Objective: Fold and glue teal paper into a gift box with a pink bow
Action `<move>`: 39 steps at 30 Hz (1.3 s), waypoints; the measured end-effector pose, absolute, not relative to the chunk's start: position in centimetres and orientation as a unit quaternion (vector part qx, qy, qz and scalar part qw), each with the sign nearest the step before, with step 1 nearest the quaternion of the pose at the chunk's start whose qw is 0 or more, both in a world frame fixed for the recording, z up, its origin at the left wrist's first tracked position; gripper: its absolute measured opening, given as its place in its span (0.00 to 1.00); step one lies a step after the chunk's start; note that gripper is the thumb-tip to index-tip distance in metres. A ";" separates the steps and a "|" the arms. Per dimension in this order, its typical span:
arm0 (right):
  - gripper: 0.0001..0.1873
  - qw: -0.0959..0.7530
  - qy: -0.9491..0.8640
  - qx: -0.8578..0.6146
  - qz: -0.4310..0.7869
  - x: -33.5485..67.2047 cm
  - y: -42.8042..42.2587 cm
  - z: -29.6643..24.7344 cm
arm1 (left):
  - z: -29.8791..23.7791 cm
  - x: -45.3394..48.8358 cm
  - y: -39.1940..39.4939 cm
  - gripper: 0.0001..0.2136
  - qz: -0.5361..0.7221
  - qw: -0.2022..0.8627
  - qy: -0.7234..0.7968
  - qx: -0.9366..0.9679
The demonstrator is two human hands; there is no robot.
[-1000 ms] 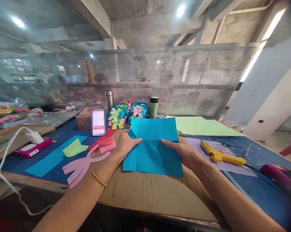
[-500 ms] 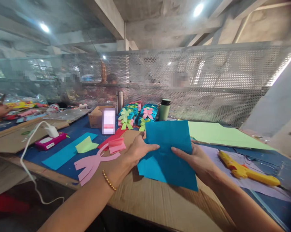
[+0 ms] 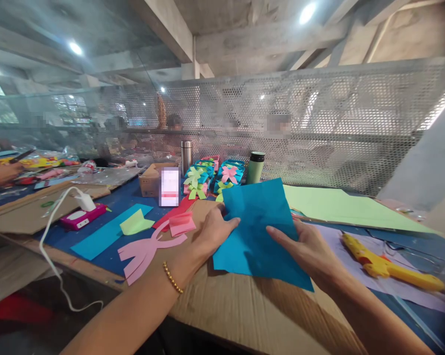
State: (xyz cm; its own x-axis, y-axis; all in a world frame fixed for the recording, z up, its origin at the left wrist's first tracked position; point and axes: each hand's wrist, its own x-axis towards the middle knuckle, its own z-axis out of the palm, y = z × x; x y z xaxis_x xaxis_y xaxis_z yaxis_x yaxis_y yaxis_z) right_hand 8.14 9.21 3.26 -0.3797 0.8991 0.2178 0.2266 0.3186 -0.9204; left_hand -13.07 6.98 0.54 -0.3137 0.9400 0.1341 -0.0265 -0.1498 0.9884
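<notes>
A sheet of blue paper (image 3: pixel 257 241) is held up at a tilt above the brown board (image 3: pixel 237 305). My left hand (image 3: pixel 218 229) grips its left side, thumb on the face toward me and the other fingers behind. On the right side my right hand (image 3: pixel 300 241) pinches it the same way, its fingers mostly hidden by the sheet. Left of my left hand lie a pink paper cutout with curved strips (image 3: pixel 144 251), a small folded red-pink paper (image 3: pixel 181 223), a folded light green paper (image 3: pixel 136 223) and a blue paper strip (image 3: pixel 104 236).
A yellow glue gun (image 3: pixel 389 266) rests on lilac paper at right, before light green sheets (image 3: pixel 348 207). Behind stand paper-flower pieces (image 3: pixel 228 175), a green tumbler (image 3: pixel 255 167), a steel flask (image 3: pixel 186 155), a box (image 3: pixel 150 180) and a pink power strip (image 3: pixel 84 217). Another person's hand (image 3: pixel 2 172) shows far left.
The blue sheet has tilted slightly, its lower right corner shifting right. Both hands keep their hold. The whole view has shifted a little, and the other person's hand shows more at far left.
</notes>
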 end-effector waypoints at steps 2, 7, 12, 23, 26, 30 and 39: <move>0.14 0.393 -0.716 -0.411 0.405 8.6 9.9 3.2 | 0.6 -13.3 7.0 0.16 0.614 0.370 0.542 0.438; 0.17 0.375 -0.726 -0.431 0.382 9.5 11.3 3.1 | 0.8 -13.9 7.0 0.13 0.591 0.408 0.554 0.421; 0.16 0.374 -0.733 -0.446 0.352 9.8 11.6 2.9 | 0.5 -14.3 6.9 0.11 0.572 0.418 0.548 0.444; 0.11 0.348 -0.796 -0.458 0.189 9.7 12.3 2.6 | 0.7 -14.5 7.2 0.07 0.502 0.235 0.646 0.525; 0.12 0.329 -0.812 -0.454 0.163 9.7 12.4 2.2 | 0.7 -14.4 7.2 0.10 0.481 0.237 0.651 0.538; 0.09 0.302 -0.841 -0.427 0.141 9.6 12.5 1.6 | 0.3 -14.2 7.0 0.16 0.430 0.296 0.646 0.557; 0.09 0.273 -0.862 -0.414 0.099 9.4 13.0 0.4 | -1.1 -14.2 6.9 0.12 0.318 0.295 0.612 0.661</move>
State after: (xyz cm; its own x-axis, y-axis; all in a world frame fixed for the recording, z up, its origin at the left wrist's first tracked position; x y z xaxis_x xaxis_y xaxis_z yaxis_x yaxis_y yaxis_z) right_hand 9.44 13.03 0.43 -0.5073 0.7689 0.3892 0.6606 0.6370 -0.3974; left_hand -14.16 6.92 -1.12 0.0490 0.9970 0.0596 0.6219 -0.0771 0.7793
